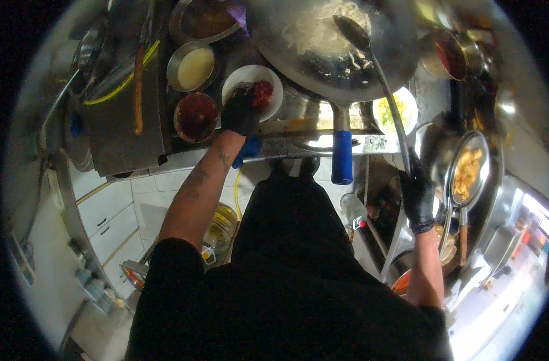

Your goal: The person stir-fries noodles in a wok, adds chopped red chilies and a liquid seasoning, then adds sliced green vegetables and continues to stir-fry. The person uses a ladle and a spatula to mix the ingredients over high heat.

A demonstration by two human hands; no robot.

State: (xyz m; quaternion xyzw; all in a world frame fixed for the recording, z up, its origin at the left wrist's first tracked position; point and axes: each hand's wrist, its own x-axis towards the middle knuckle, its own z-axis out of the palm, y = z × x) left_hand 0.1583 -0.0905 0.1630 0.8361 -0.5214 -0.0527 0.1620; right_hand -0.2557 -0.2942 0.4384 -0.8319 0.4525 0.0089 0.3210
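Note:
My left hand (239, 110), in a black glove, is at the near left of a white bowl (274, 101) and covers part of its rim. Red food (262, 94), perhaps chopped chilli, lies inside. Its dark fingers blend into the bowl's contents, so their grip is unclear. My right hand (416, 194), also gloved, is closed around the long handle of a metal ladle (389, 90). The ladle's head is over a large wok (292, 67) with pale strips of food (319, 22) in it. A blue-wrapped handle (342, 158) juts from the wok towards me.
Left of the white bowl stand a bowl of dark red seasoning (195, 117) and a metal bowl of pale contents (195, 67). A bowl of chopped green and yellow food (388, 113) sits below the wok's right rim. At right, a strainer (468, 171) holds fried pieces.

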